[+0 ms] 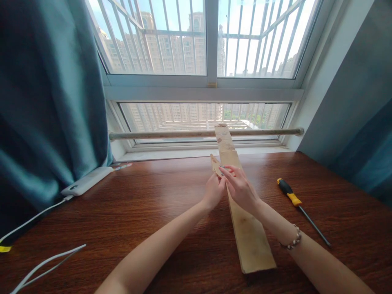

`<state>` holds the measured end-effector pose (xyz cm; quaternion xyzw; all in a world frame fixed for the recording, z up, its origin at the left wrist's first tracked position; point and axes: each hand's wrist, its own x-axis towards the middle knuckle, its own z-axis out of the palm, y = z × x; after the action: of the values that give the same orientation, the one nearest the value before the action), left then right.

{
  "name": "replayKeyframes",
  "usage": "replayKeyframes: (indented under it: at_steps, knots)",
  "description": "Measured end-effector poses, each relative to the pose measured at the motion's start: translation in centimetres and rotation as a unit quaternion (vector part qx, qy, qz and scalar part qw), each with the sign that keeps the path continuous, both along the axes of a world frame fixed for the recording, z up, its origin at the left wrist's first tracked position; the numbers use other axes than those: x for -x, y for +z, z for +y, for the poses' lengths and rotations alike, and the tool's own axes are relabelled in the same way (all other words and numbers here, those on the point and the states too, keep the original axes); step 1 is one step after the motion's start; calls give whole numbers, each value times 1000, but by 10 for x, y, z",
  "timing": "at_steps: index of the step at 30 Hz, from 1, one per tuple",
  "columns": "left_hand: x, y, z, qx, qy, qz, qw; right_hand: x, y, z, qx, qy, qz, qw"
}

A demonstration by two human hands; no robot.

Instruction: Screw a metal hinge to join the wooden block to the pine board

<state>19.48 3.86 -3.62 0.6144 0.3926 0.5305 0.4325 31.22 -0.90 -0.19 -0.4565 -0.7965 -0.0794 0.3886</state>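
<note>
A long wooden plank [251, 241] lies on the dark wooden table [153, 204], its far end resting on a round rail [171, 134] below the window. My left hand [213, 191] is closed on a small wooden block [215, 164], held up beside the plank's left edge. My right hand [240, 188] hovers over the plank, and its fingertips pinch something tiny against the block; I cannot make out what it is. A beaded bracelet [292, 241] sits on my right wrist.
A screwdriver [290, 196] with a black and yellow handle lies right of the plank. A white power bank [87, 180] with a white cable [33, 218] lies at the left by the teal curtain [45, 102]. More white cable [45, 265] is at the front left.
</note>
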Motion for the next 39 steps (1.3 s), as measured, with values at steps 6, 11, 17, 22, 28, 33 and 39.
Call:
replayKeyframes:
  at_steps: [6, 11, 17, 22, 28, 33, 39]
  knots:
    - [5, 16, -3, 27, -4, -17, 1000, 3, 9, -4, -8, 5, -26, 1000]
    - [6, 27, -5, 41, -1, -54, 998, -2, 5, -1, -46, -3, 61, 997]
    - [8, 34, -6, -4, -18, -38, 999, -18, 2, 8, -35, -89, 155, 983]
    - [9, 31, -3, 17, -12, -72, 997, -31, -4, 16, 12, -158, 233, 959]
    - [6, 12, 6, 89, -26, -92, 991, -42, -21, 25, 45, -187, 225, 955]
    - [5, 3, 10, 94, -82, -115, 985, -44, -28, 26, 19, -176, 194, 965]
    - [3, 0, 10, 89, -76, -127, 985, -44, -32, 29, 39, -170, 225, 959]
